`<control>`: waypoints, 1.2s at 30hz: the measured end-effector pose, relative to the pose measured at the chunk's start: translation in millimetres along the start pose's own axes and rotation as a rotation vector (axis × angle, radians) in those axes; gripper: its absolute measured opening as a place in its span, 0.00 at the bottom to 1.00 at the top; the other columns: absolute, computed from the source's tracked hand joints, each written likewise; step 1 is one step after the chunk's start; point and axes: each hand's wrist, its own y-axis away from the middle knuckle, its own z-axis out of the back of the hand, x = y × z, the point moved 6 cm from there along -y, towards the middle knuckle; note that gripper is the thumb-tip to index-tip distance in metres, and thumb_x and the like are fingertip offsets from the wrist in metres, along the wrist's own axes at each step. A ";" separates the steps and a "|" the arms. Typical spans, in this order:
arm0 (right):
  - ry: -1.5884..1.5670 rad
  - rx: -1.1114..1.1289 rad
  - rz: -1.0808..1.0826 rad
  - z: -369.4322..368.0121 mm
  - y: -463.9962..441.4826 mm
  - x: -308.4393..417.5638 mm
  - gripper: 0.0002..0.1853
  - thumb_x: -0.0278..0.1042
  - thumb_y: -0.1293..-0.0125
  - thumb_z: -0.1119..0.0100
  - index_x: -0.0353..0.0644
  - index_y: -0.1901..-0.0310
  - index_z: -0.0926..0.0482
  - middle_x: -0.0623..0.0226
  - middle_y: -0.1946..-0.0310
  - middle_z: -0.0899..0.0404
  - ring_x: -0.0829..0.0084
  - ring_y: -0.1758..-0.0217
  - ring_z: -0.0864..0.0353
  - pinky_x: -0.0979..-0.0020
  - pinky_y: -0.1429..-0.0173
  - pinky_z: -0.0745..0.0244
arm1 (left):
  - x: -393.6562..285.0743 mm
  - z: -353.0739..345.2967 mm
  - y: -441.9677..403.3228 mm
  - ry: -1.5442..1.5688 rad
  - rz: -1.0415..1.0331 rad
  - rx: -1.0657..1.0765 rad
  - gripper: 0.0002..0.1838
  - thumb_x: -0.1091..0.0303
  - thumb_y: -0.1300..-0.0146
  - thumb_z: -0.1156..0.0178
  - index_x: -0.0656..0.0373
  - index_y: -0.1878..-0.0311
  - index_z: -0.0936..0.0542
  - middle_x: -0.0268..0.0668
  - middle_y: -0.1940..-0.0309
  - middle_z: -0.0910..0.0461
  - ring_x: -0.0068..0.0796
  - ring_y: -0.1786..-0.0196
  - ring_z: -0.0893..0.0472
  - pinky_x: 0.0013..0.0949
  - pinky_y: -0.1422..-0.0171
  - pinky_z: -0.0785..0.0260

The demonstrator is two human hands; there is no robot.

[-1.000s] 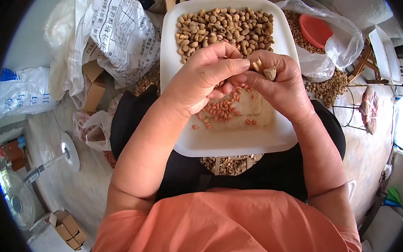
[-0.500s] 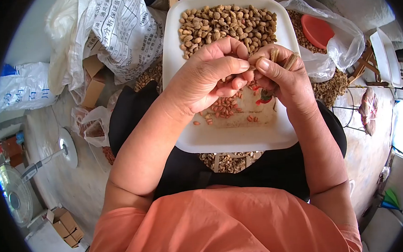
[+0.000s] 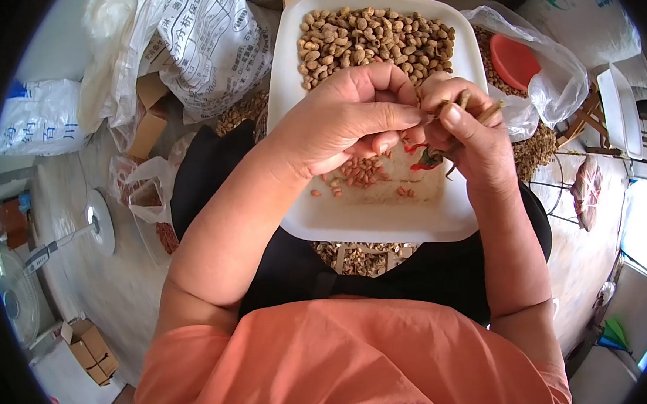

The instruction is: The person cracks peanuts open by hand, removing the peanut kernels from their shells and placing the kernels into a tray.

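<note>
Big stretch of orange shirt [image 3: 333,357] across the foreground. Beyond that, black-clad legs [image 3: 212,190] parted wide, probably to make room for the white tray [image 3: 384,224] squarely in front, within comfortable reach of both arms. Off to the left, a printed sack [image 3: 215,57]; over on the right, a clear plastic bag [image 3: 565,87] with a red bowl [image 3: 515,62] inside, perhaps kept there as a scoop.

Back to the tray now! Unshelled peanuts [image 3: 373,36] heaped at the far end, apparently to leave the near end free for the loose kernels [image 3: 362,172], pinkish and scattered below the hands.

And up to the hands, raised over the middle of the tray, fingertips almost meeting, likely to let anything dropped land inside. Left hand [image 3: 355,118] first: thumb out straight, forefinger curled towards it, tips close together. Anything pinched there? Cannot tell, too small and too hidden.

Right hand [image 3: 475,137] next: clamped on brown shell-like pieces [image 3: 491,112], thumb pressed over, ends poking out past the knuckles. Tucked back from the fingertips, seemingly to keep thumb and forefinger tips free. So, pieces inside the right grip, kernels beneath and nearer the body, unshelled heap just beyond both hands.
</note>
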 end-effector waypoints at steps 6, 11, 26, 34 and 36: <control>0.188 0.066 -0.117 3.1 1.7 13.4 0.08 0.31 0.37 0.40 0.36 0.61 0.21 0.66 0.68 0.21 0.83 0.76 0.32 0.79 0.71 0.36 | -18.0 32.4 1.1 -0.210 -0.024 -0.280 0.19 0.49 0.30 0.52 0.57 0.64 0.26 0.34 0.73 0.22 0.14 0.81 0.34 0.16 0.82 0.53; 0.821 0.000 -0.153 -3.4 1.2 3.2 0.09 0.29 0.40 0.35 0.39 0.58 0.20 0.70 0.71 0.20 0.82 0.67 0.26 0.77 0.60 0.28 | -6.1 32.1 0.6 -0.254 0.060 -0.321 0.26 0.42 0.31 0.56 0.58 0.62 0.25 0.36 0.72 0.23 0.16 0.79 0.34 0.17 0.81 0.53; 0.595 0.063 -0.222 -3.2 5.4 8.2 0.08 0.30 0.38 0.36 0.38 0.59 0.19 0.76 0.77 0.23 0.88 0.73 0.27 0.83 0.68 0.33 | 9.2 18.9 -6.0 -0.287 0.117 -0.287 0.30 0.37 0.31 0.60 0.58 0.56 0.26 0.32 0.72 0.25 0.15 0.77 0.33 0.16 0.80 0.52; 0.889 0.105 0.018 -16.7 -3.0 -8.6 0.08 0.25 0.39 0.38 0.36 0.58 0.20 0.66 0.65 0.18 0.79 0.62 0.21 0.75 0.56 0.26 | 13.2 10.0 -7.8 -0.306 0.080 -0.276 0.29 0.40 0.29 0.62 0.58 0.55 0.26 0.30 0.73 0.28 0.12 0.78 0.33 0.15 0.82 0.55; 0.633 0.057 -0.019 -9.7 -4.5 -11.4 0.06 0.25 0.37 0.39 0.36 0.59 0.20 0.68 0.67 0.18 0.80 0.64 0.22 0.76 0.58 0.26 | 13.1 11.7 -7.1 -0.165 0.081 -0.255 0.25 0.44 0.28 0.59 0.58 0.56 0.25 0.30 0.73 0.27 0.13 0.78 0.32 0.15 0.83 0.54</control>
